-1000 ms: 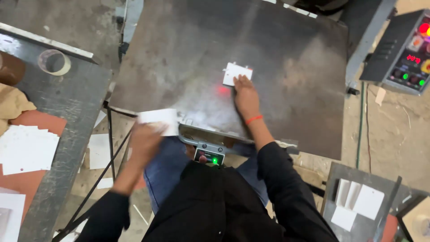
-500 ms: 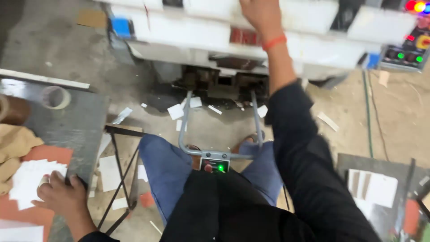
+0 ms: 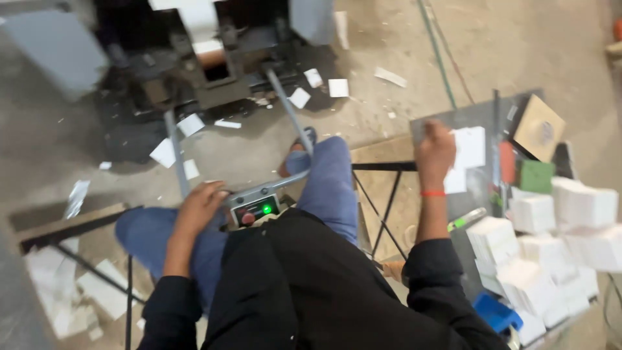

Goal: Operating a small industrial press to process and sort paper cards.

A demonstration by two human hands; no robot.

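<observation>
My right hand (image 3: 434, 152), with a red band at the wrist, reaches out over the grey side table (image 3: 421, 126) on my right. Its fingers are curled on the left edge of a white card (image 3: 472, 146) lying there. My left hand (image 3: 202, 206) rests on my left thigh, fingers spread and touching the left end of a small grey control box (image 3: 256, 210). The box has a red button and a lit green lamp and sits on a metal frame between my knees.
Stacks of white cards (image 3: 538, 259) crowd the right table, along with a blue object (image 3: 495, 313), a green block (image 3: 536, 176) and a brown square card (image 3: 539, 128). A dark machine (image 3: 194, 65) stands ahead on the concrete floor. Paper scraps (image 3: 170, 152) litter the floor.
My head has swung from the left table to the right one. My right hand came down from the machine to the white card on the right table. My left hand left the cards for my thigh.
</observation>
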